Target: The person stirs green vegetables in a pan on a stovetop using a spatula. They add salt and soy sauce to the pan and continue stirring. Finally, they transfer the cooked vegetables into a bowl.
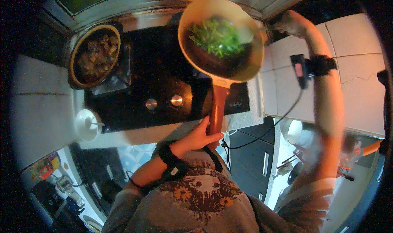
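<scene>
My left hand point(196, 137) is closed around the reddish-brown handle point(218, 107) of a deep frying pan point(199, 67). The pan is on the right side of the black cooktop point(153, 57). Chopped green vegetables point(216, 37) lie in a heap inside it, under some haze. Up at the right, my right hand point(290, 25) grips the thin handle of a spatula point(247, 34), and the pale, blurred blade is in the pan against the greens. The fingers of that hand are partly lost in shadow and blur.
An oval pot point(73, 65) of browned food sits on the left burner. Two round knobs point(176, 100) line the cooktop's front. A white bowl point(82, 125) with a utensil stands at the front left corner. From my right wrist device point(301, 70) hangs a black cable point(270, 136).
</scene>
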The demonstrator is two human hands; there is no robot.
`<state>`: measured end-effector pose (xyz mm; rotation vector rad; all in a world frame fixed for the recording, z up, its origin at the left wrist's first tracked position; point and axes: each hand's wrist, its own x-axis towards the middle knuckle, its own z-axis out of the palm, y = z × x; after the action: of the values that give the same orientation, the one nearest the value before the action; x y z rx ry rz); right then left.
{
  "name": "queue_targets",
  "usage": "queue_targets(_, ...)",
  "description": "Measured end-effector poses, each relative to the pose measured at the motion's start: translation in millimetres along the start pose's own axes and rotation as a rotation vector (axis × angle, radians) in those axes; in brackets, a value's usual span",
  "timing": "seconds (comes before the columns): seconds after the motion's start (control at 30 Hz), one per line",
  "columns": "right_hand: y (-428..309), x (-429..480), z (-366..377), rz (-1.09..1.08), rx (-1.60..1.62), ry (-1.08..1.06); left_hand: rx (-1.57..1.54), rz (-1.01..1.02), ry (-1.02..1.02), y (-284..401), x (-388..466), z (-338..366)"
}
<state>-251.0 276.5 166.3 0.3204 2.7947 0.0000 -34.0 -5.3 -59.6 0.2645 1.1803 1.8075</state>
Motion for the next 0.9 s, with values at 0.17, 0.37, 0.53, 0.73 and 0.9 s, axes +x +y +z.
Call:
queue_targets(0.17, -4.7, 4.6, -10.7, -0.298, -0.073, 0.150, -0.034, -0.033, -0.007, 0.8, -0.1, 0.1)
queue_targets(0.37, -26.4, -15.2, 18.5, -0.404, -0.554, 0.278, -0.039, -0.077, 0.016, 15.0, -8.0, -6.0)
queue_targets(0.53, 8.0, -23.0, 50.1, -0.451, -0.420, 0.535, 0.001, -0.160, -0.010, 24.1, -12.5, -15.3)
queue_targets(0.73, 34.7, -55.0, 98.5, -0.415, -0.106, 0.463, 0.119, -0.049, -0.003, 18.7, -11.8, -19.1)
queue_targets(0.9, 49.5, -89.2, 125.0, -0.076, -0.042, 0.377, 0.127, -0.028, -0.008, 16.1, -7.4, -18.0)
